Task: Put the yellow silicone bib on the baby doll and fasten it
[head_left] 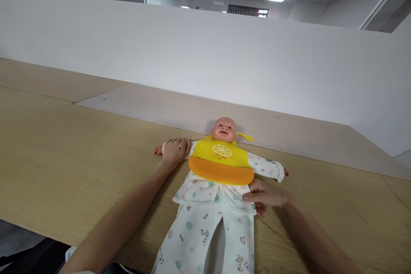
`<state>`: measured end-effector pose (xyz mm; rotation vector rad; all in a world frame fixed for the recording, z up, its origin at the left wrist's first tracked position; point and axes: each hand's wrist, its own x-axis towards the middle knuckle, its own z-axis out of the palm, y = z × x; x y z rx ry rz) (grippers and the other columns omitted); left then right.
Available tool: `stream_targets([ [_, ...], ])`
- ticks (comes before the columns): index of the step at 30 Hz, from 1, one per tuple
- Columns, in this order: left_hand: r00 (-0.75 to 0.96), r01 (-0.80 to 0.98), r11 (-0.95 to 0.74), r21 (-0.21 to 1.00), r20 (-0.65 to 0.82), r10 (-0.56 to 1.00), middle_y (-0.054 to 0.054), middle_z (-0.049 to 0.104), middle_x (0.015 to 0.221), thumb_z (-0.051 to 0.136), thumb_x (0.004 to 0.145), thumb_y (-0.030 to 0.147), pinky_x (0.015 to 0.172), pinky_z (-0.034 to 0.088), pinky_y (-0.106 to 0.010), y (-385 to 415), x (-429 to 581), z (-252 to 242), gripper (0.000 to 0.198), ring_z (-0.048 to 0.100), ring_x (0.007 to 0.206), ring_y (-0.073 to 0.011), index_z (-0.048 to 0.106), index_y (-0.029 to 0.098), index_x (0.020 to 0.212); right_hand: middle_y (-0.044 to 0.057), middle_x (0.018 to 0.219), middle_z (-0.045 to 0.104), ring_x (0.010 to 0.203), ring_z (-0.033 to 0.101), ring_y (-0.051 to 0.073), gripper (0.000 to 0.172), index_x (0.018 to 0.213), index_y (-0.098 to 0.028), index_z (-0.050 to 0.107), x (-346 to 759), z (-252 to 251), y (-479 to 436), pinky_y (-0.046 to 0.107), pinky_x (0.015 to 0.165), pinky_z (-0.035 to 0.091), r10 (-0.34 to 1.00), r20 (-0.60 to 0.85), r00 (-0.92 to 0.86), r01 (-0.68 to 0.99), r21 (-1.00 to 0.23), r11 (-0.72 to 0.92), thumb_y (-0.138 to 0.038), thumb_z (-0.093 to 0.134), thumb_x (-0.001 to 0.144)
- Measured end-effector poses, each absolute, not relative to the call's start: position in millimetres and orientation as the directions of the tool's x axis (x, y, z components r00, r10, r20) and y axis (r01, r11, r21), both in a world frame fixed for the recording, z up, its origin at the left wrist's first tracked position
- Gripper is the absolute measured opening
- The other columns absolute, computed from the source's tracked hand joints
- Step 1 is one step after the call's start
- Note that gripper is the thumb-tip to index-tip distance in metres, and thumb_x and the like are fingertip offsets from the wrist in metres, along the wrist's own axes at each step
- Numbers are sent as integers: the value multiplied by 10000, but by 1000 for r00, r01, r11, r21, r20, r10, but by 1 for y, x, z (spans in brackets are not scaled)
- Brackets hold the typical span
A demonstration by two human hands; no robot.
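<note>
A baby doll [224, 129] lies on its back on the wooden table, arms spread out. It wears a white printed shirt [205, 191], matching trousers [195, 231] and a yellow bib [236, 154] with a lemon-slice print and an orange pocket [221, 170]. My left hand [176, 150] is closed over the doll's sleeved arm on the left, with the doll's small hand sticking out beyond it. At the right side of the shirt, below the bib pocket, my right hand [266, 192] pinches the cloth, thumb on top; its other fingers are partly hidden.
A yellow bib strap [245, 136] sticks out beside the doll's head. Behind the wooden table [96, 150] runs a paler board [167, 102], then a white wall [205, 55] with glass panes above it. The table's front edge shows at lower left.
</note>
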<state>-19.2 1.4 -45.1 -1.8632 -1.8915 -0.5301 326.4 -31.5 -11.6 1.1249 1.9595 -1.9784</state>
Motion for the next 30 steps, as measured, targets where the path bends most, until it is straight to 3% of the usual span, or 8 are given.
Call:
stream_targets([
  [7, -18, 999, 31, -13, 575, 818, -101, 685, 674, 328, 888, 324, 599, 368, -320, 4, -22, -49, 418, 623, 621, -229, 630, 155, 655, -20, 413, 478, 353, 446, 53, 487, 597, -118, 476, 339, -7, -20, 141, 345, 322, 582, -548, -601, 610, -784, -109, -583, 550, 721],
  [16, 25, 1000, -21, -13, 605, 796, -132, 656, 874, 415, 826, 236, 658, 357, -330, -10, -7, -36, 210, 597, 796, -251, 608, 158, 851, 12, 501, 553, 391, 495, 71, 531, 674, -111, 533, 332, -20, -28, 184, 419, 404, 477, -525, -704, 573, -818, -53, -630, 465, 759],
  [20, -139, 980, 47, 191, 503, 853, -64, 657, 702, 415, 822, 282, 549, 307, -280, -19, 0, -23, 208, 591, 613, -196, 596, 182, 845, 19, 550, 577, 432, 522, 71, 504, 721, -125, 547, 332, -20, -29, 180, 447, 412, 482, -522, -704, 563, -824, -70, -620, 464, 770],
  [24, -399, 875, 205, 437, 414, 819, -33, 658, 689, 431, 783, 293, 524, 292, -252, -22, -9, -9, 195, 585, 614, -175, 595, 193, 818, 19, 539, 575, 420, 520, 76, 514, 707, -134, 528, 330, -22, -30, 172, 411, 379, 497, -519, -696, 560, -825, -77, -643, 474, 747],
  [26, -353, 867, 189, 461, 301, 886, -32, 642, 642, 451, 746, 296, 507, 286, -254, -21, -14, -7, 189, 571, 596, -176, 583, 189, 662, 12, 519, 568, 404, 514, 81, 524, 710, -136, 521, 328, -24, -30, 172, 395, 371, 504, -516, -692, 556, -827, -82, -659, 485, 726],
  [28, -202, 869, 101, 484, 161, 966, -22, 591, 531, 469, 716, 301, 487, 286, -259, -20, -17, -10, 243, 542, 530, -168, 522, 191, 505, 10, 506, 564, 392, 511, 85, 535, 710, -133, 521, 328, -27, -30, 175, 390, 375, 512, -506, -694, 548, -833, -80, -667, 488, 714],
  [30, -25, 811, 12, 585, 14, 1000, -8, 541, 443, 463, 712, 307, 460, 297, -257, -20, -16, -15, 298, 506, 447, -148, 477, 197, 436, 14, 504, 566, 392, 513, 85, 544, 707, -127, 524, 327, -29, -30, 172, 389, 377, 515, -492, -702, 536, -841, -73, -670, 489, 710],
])
